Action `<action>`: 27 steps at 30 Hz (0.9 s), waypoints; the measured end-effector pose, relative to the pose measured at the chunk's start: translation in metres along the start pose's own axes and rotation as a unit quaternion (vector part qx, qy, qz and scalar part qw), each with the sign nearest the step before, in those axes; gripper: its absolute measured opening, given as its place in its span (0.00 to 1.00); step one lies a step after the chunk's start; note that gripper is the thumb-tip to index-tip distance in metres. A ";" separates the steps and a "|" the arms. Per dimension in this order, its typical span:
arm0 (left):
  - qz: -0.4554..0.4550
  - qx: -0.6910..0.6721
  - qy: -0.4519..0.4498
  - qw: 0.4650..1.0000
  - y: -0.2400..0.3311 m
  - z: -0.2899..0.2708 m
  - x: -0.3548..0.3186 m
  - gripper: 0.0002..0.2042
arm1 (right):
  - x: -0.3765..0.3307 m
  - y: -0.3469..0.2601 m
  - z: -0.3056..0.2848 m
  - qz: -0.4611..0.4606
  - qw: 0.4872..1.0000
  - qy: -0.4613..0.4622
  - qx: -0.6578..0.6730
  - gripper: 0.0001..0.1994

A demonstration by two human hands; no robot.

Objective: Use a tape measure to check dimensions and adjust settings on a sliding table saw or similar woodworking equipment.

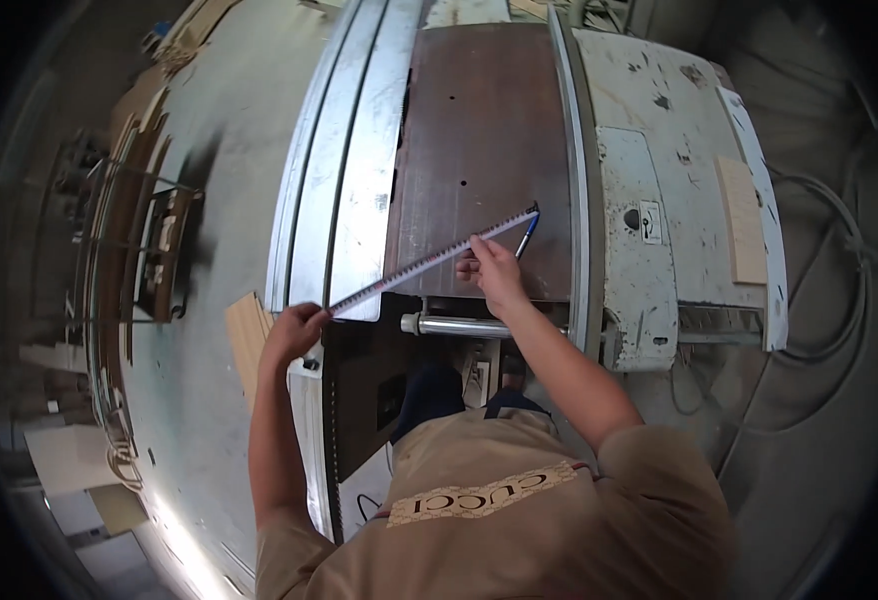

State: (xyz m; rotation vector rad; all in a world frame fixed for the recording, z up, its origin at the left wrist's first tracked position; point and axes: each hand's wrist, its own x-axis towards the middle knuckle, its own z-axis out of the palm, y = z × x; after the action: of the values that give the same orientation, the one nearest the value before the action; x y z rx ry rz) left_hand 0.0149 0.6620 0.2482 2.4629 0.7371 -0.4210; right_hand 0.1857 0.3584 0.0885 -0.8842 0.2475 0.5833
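A white tape measure blade (409,272) with dark markings stretches slantwise across the near part of a saw table, rising from left to right. My left hand (297,332) is closed around its lower left end, beside the front of the metal rails; the fingers hide whether the case is there. My right hand (491,272) pinches the blade partway along, over the brown table surface (489,120). Past that hand, the blade's free end meets the tip of a blue and white pen (527,236). Whether the pen lies on the table or touches the hand, I cannot tell.
Pale metal rails (344,160) run along the table's left, and a raised metal fence (571,150) along its right. A round metal bar (479,327) crosses the front edge. Worn machine housing (649,180) bears a wooden board (741,220). Cables (849,240) coil on the right floor.
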 end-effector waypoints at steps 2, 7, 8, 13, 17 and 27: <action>0.021 0.018 -0.039 0.999 0.010 -0.013 0.062 0.18 | 0.027 -0.006 0.004 -0.027 0.999 0.028 -0.025 0.13; 0.123 0.065 -0.072 0.988 0.031 -0.059 0.212 0.20 | 0.131 -0.042 0.018 -0.077 0.988 0.122 -0.060 0.11; 0.137 0.088 -0.059 0.985 0.021 -0.067 0.247 0.21 | 0.155 -0.049 0.025 -0.084 0.982 0.150 -0.072 0.11; 0.164 0.107 -0.056 0.979 0.015 -0.094 0.410 0.19 | 0.261 -0.087 0.012 -0.150 0.941 0.275 -0.125 0.10; 0.163 0.139 -0.081 0.973 0.038 -0.084 0.493 0.22 | 0.308 -0.105 0.003 -0.163 0.910 0.335 -0.181 0.10; 0.188 0.170 -0.062 0.966 0.072 -0.057 0.554 0.20 | 0.335 -0.123 -0.003 -0.150 0.911 0.357 -0.145 0.12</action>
State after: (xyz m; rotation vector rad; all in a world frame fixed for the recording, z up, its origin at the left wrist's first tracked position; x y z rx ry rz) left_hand 0.5094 0.8737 0.0854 2.7810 0.1425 -0.5852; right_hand 0.5304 0.4216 0.0216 -1.3799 0.6850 -0.0186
